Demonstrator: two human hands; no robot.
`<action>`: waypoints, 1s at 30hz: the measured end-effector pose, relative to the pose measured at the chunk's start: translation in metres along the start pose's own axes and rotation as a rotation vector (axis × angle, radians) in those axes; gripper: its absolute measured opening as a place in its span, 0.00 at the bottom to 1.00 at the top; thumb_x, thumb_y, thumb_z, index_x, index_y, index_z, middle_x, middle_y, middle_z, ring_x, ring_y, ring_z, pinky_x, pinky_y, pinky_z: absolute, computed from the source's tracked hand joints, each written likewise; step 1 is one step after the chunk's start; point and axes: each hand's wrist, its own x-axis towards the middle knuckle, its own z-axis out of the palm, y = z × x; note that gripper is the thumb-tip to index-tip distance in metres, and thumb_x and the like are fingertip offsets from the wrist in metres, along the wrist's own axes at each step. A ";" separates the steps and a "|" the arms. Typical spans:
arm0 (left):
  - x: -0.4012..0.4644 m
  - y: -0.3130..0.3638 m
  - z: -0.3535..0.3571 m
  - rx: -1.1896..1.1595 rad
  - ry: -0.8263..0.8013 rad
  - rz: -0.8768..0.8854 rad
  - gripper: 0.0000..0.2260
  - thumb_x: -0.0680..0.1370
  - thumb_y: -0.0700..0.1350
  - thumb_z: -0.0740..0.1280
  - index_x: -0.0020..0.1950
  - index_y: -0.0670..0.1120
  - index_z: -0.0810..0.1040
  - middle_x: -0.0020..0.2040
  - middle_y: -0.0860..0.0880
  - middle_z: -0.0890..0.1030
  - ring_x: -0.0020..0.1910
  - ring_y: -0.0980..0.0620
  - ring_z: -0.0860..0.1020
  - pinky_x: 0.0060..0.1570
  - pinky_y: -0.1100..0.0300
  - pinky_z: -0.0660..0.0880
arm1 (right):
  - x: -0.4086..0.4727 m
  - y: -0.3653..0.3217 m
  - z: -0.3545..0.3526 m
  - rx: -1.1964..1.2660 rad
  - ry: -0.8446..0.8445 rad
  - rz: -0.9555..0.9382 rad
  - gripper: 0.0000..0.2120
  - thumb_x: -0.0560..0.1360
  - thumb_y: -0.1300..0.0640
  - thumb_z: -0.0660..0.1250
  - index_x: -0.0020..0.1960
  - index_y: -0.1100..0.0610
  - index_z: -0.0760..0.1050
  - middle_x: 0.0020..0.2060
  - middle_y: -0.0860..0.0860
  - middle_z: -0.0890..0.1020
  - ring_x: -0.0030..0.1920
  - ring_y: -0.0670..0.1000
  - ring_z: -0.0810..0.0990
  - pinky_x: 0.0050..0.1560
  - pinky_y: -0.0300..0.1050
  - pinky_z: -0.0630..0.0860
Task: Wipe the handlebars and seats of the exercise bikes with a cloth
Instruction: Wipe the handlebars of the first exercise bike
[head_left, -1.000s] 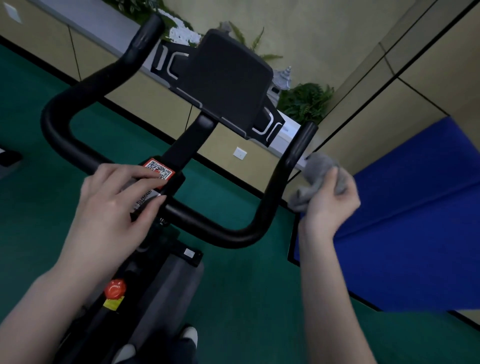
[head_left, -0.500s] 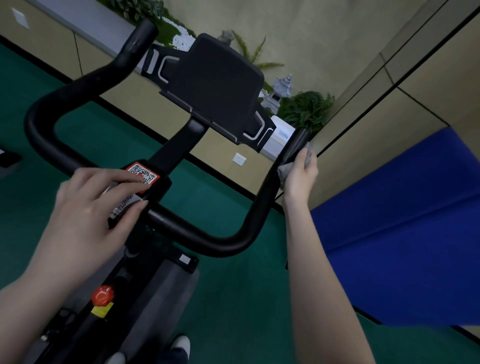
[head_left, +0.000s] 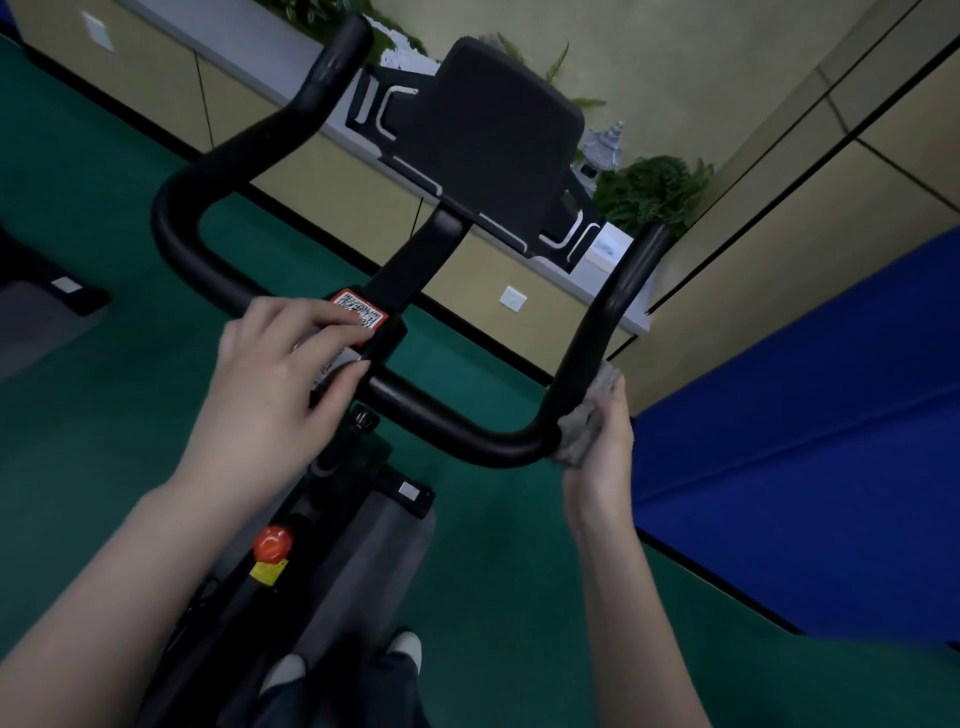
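handlebar (head_left: 447, 415): matte black
cloth (head_left: 587, 426): mottled grey
sticker (head_left: 361, 315): red border, black-and-white code pattern
knob (head_left: 271, 543): red-orange, at 7 o'clock
floor (head_left: 493, 597): dark green
mat (head_left: 810, 441): deep blue, at 3 o'clock
wall panels (head_left: 831, 171): pale yellow, black seams

The handlebar (head_left: 441, 415) in front of me is a black, matte, padded tube bent into a wide U: a low crossbar runs across the middle and two horns rise away from me, the left one longer and kinked, the right one shorter and straighter. A red-bordered QR sticker sits at the centre clamp. The cloth (head_left: 589, 421) is grey, coarse-textured and bunched up; it is wrapped against the outer side of the lower right bend, where the crossbar curves up into the right horn, touching the tube. The seat is not in view.
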 end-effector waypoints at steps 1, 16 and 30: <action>0.000 0.000 0.000 -0.001 0.003 0.004 0.14 0.76 0.47 0.64 0.57 0.44 0.80 0.56 0.48 0.78 0.56 0.45 0.70 0.54 0.53 0.62 | -0.008 0.000 -0.001 0.078 -0.030 -0.003 0.28 0.81 0.62 0.52 0.78 0.49 0.50 0.77 0.48 0.58 0.73 0.49 0.61 0.75 0.52 0.56; -0.007 -0.011 -0.010 -0.027 -0.073 0.102 0.15 0.76 0.43 0.69 0.62 0.43 0.78 0.60 0.47 0.77 0.59 0.45 0.70 0.57 0.54 0.62 | -0.095 0.046 0.030 0.022 0.110 -0.016 0.19 0.72 0.59 0.72 0.62 0.55 0.74 0.52 0.48 0.84 0.54 0.46 0.82 0.56 0.37 0.77; -0.018 -0.020 -0.020 -0.064 -0.111 0.144 0.12 0.75 0.40 0.69 0.59 0.41 0.80 0.62 0.46 0.77 0.63 0.44 0.72 0.57 0.51 0.67 | -0.116 0.041 0.126 0.570 0.138 0.324 0.19 0.74 0.62 0.70 0.61 0.60 0.67 0.54 0.56 0.80 0.47 0.46 0.83 0.54 0.45 0.79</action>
